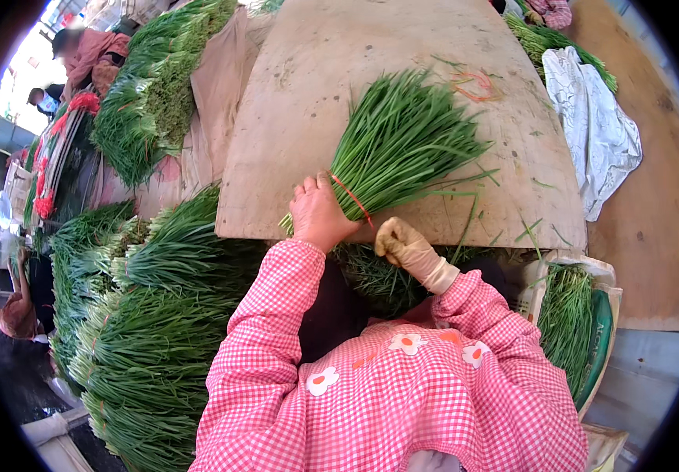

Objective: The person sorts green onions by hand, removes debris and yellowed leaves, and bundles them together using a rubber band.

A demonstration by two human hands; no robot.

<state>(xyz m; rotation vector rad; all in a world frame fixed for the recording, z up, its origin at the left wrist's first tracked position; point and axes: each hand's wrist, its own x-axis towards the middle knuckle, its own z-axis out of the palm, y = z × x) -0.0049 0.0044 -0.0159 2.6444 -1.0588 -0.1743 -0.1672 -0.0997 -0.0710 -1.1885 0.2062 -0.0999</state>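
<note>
A thick bunch of garlic chives [410,138] lies on the wooden board, its leaf tips fanned to the far right. My bare left hand [320,212] is closed round its stalk end near the board's front edge. A thin red tie [353,198] circles the stalks just right of that hand. The tie's tail points down toward my right hand [410,245], which wears a pale, stained glove. Its fingers are curled together just off the board's edge, beside the tail. Whatever they pinch, if anything, is hidden.
On the board [292,102] lie loose red ties [474,85] and leaf scraps. Piled chive bunches [150,354] stand at the left. A crate of chives [567,322] sits at the right, near a white cloth [587,126]. Other people [92,59] are at the far left.
</note>
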